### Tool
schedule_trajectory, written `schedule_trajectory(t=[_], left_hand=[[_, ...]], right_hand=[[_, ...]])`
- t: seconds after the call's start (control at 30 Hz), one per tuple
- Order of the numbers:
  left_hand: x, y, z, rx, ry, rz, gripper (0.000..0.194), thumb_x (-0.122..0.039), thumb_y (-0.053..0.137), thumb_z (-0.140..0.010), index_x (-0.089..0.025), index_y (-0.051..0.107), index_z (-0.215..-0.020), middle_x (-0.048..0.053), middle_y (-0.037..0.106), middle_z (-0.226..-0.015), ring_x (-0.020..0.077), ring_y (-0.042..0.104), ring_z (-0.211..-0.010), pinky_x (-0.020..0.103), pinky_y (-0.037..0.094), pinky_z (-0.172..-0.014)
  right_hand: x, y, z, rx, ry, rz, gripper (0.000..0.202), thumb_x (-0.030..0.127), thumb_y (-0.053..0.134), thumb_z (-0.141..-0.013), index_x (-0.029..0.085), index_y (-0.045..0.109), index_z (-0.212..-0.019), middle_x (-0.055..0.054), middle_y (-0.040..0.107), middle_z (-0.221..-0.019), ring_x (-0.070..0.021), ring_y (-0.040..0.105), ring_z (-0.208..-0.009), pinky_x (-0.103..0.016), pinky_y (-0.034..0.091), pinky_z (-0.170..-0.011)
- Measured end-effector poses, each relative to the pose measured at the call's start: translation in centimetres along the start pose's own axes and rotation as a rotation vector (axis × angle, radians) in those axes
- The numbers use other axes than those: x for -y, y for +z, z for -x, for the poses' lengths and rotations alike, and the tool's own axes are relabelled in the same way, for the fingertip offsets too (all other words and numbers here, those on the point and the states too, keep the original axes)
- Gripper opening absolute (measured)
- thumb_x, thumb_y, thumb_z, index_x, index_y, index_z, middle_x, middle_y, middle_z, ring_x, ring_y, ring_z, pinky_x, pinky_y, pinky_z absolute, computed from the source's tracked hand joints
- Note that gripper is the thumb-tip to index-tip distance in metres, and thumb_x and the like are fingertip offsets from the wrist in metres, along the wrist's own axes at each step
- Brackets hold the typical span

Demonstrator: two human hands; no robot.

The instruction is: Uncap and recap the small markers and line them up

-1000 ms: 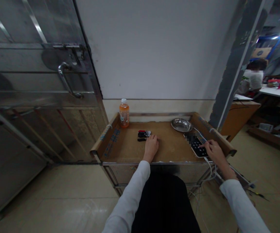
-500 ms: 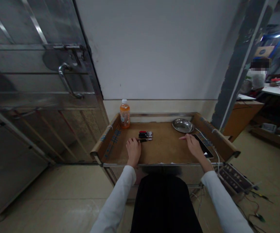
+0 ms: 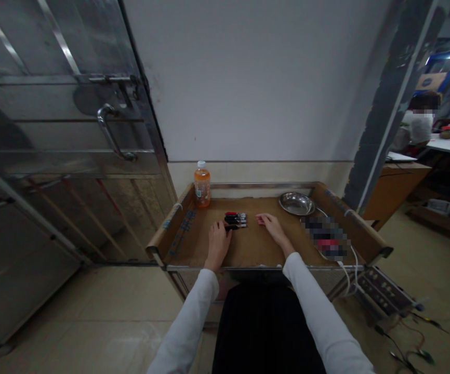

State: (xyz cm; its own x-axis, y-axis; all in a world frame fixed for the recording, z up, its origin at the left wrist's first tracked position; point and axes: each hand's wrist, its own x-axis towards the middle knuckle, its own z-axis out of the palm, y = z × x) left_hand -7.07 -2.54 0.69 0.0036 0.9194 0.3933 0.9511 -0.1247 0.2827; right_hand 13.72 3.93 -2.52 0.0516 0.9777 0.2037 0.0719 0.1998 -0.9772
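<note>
My left hand (image 3: 219, 243) is at the left end of the nearest black pen-like stick (image 3: 236, 227), its thumb and index finger closed on that end. Just beyond lie several similar slim sticks (image 3: 235, 219), side by side with pale or silvery tips pointing right; the farthest is a red stick (image 3: 232, 214). Their exact kind is too small to make out. My right hand (image 3: 272, 228) hovers over the brown board to their right, fingers loosely stretched toward the tips and holding nothing that I can see.
The cardboard-lined cart top (image 3: 256, 254) has raised sides. An orange drink bottle (image 3: 202, 187) stands at back left, a steel bowl (image 3: 297, 203) at back right. A phone (image 3: 328, 241) with a white cable lies on the right. A power box (image 3: 388, 291) sits low beside the cart.
My right hand has moved left, from beside the phone to near the tips of the sticks. The phone's screen has lit up. My left hand has stayed at the nearest stick.
</note>
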Motion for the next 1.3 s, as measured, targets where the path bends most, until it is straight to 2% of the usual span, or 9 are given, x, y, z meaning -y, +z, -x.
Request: schedule_trajectory(t=[0.13, 0.3, 0.47, 0.63, 0.73, 0.9, 1.07, 1.2, 1.3], left_hand=[[0.1, 0.2, 0.0, 0.043, 0.107, 0.028, 0.015, -0.018, 0.050, -0.087, -0.016, 0.052, -0.102, 0.009, 0.057, -0.103, 0.0229, 0.053, -0.100, 0.035, 0.042, -0.089], [0.0, 0.5, -0.2, 0.068, 0.162, 0.166, 0.009, -0.024, 0.053, -0.087, -0.017, 0.053, -0.093, 0.007, 0.059, -0.100, 0.0215, 0.054, -0.097, 0.036, 0.044, -0.088], [-0.3, 1.1, -0.7, 0.065, 0.165, 0.291, 0.005, -0.019, 0.055, -0.085, -0.018, 0.053, -0.089, 0.006, 0.059, -0.097, 0.0205, 0.055, -0.098, 0.036, 0.045, -0.089], [-0.1, 1.9, -0.8, 0.018, 0.122, 0.356, 0.011, -0.018, 0.056, -0.084, -0.017, 0.055, -0.095, 0.008, 0.059, -0.100, 0.0214, 0.055, -0.100, 0.037, 0.044, -0.091], [0.3, 2.5, -0.9, -0.006, 0.104, 0.360, 0.012, -0.021, 0.057, -0.084, -0.016, 0.058, -0.096, 0.009, 0.058, -0.100, 0.0221, 0.054, -0.100, 0.039, 0.044, -0.092], [0.4, 3.0, -1.6, 0.005, 0.113, 0.431, 0.010, -0.019, 0.062, -0.081, -0.017, 0.061, -0.090, 0.007, 0.059, -0.095, 0.0214, 0.055, -0.096, 0.040, 0.046, -0.090], [-1.8, 2.9, -3.1, -0.003, 0.162, 0.676, 0.015, -0.016, 0.063, -0.079, -0.018, 0.061, -0.094, 0.005, 0.056, -0.097, 0.0146, 0.058, -0.081, 0.034, 0.051, -0.080], [-4.6, 2.2, -4.5, -0.065, 0.164, 0.755, 0.024, -0.010, 0.063, -0.076, -0.017, 0.058, -0.099, 0.004, 0.056, -0.096, 0.0132, 0.058, -0.082, 0.030, 0.052, -0.077], [-6.0, 1.5, -5.5, -0.065, 0.234, 0.778, 0.024, -0.008, 0.062, -0.076, -0.017, 0.059, -0.099, 0.003, 0.056, -0.096, 0.0115, 0.059, -0.079, 0.029, 0.052, -0.077]], right_hand=[[-0.6, -0.4, 0.3, -0.014, -0.051, 0.060, 0.035, 0.050, 0.051, -0.079, 0.020, 0.067, -0.083, -0.006, 0.069, -0.090, -0.0180, 0.064, -0.082, -0.037, 0.051, -0.084], [-0.6, -0.2, 0.7, -0.018, -0.076, 0.086, 0.034, 0.046, 0.049, -0.082, 0.019, 0.068, -0.087, -0.007, 0.070, -0.092, -0.0176, 0.064, -0.083, -0.036, 0.051, -0.084], [-0.3, -0.1, 0.8, -0.020, -0.092, 0.086, 0.032, 0.042, 0.048, -0.083, 0.018, 0.069, -0.088, -0.007, 0.071, -0.092, -0.0170, 0.065, -0.083, -0.034, 0.051, -0.084], [-0.2, 0.0, 1.0, -0.003, -0.119, 0.140, 0.028, 0.034, 0.047, -0.084, 0.019, 0.069, -0.090, -0.006, 0.070, -0.097, -0.0173, 0.064, -0.090, -0.034, 0.049, -0.086], [-0.1, 0.1, 1.2, 0.016, -0.178, 0.217, 0.025, 0.022, 0.048, -0.080, 0.021, 0.068, -0.094, -0.004, 0.068, -0.101, -0.0155, 0.062, -0.094, -0.033, 0.047, -0.090], [-0.1, 0.5, 1.5, 0.092, -0.306, 0.368, 0.044, 0.005, 0.047, -0.065, 0.021, 0.066, -0.102, -0.004, 0.064, -0.101, -0.0157, 0.058, -0.095, -0.033, 0.046, -0.090], [-0.1, 0.6, 1.7, 0.078, -0.394, 0.430, 0.044, 0.006, 0.052, -0.066, 0.021, 0.063, -0.105, -0.005, 0.063, -0.106, -0.0185, 0.055, -0.102, -0.037, 0.043, -0.094], [-0.1, 0.6, 1.5, 0.036, -0.343, 0.406, 0.037, 0.009, 0.055, -0.068, 0.020, 0.062, -0.103, -0.006, 0.064, -0.105, -0.0180, 0.058, -0.099, -0.036, 0.045, -0.092], [-0.1, 0.5, 1.4, 0.020, -0.277, 0.387, 0.026, 0.013, 0.056, -0.073, 0.018, 0.064, -0.097, -0.006, 0.067, -0.096, -0.0176, 0.062, -0.088, -0.033, 0.049, -0.084]])
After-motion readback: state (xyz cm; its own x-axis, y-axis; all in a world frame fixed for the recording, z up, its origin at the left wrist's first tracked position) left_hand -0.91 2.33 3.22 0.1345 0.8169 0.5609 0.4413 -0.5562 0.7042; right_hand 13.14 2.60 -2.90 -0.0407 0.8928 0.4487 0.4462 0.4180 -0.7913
